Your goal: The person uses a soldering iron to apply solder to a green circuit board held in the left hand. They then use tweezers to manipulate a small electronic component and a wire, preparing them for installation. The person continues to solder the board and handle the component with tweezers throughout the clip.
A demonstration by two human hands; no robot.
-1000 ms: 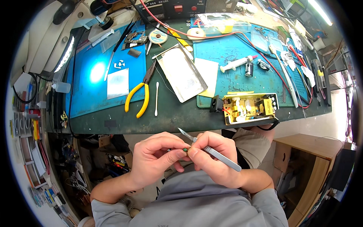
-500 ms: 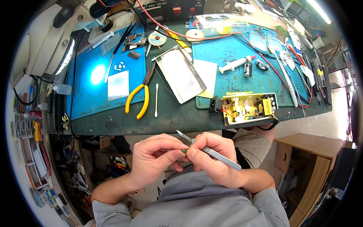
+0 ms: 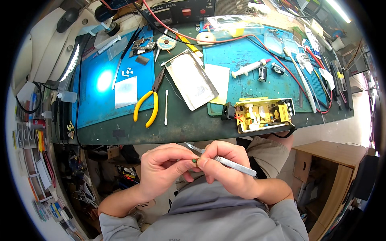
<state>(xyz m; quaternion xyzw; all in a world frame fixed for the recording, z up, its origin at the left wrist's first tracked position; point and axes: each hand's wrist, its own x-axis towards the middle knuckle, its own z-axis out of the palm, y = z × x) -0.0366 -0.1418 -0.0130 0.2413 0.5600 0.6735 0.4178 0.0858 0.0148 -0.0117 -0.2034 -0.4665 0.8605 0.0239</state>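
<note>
Head view, looking down on two bare hands held close together just in front of the bench edge. Thumb and forefinger of the left hand [image 3: 167, 162] are closed on a small green piece [image 3: 194, 161], which lies between the two hands, its far end hidden by the fingertips. The right hand [image 3: 225, 166] has its fingers clamped around a scalpel [image 3: 237, 166], its thumb tip just beside the green piece; the handle slants down to the right, and the blade points to the upper left, beyond the fingertips. Whether the blade touches anything cannot be told. Beyond the hands extends the dark green bench top [image 3: 181, 134], bearing yellow-handled pliers [image 3: 155, 92] with handles spread and, just to their right, a cotton swab [image 3: 166, 107]. To the right, near the front edge, sits an open yellow-lined case [image 3: 263, 115] with components inside. Farther back, a shallow pale tray [image 3: 191, 82] lies slanted, partly over a yellow sheet [image 3: 220, 78]; a syringe [image 3: 249, 69] rests on the right blue mat [image 3: 281, 89], a silvery square sheet [image 3: 126, 92] on the left blue mat [image 3: 92, 108].
</note>
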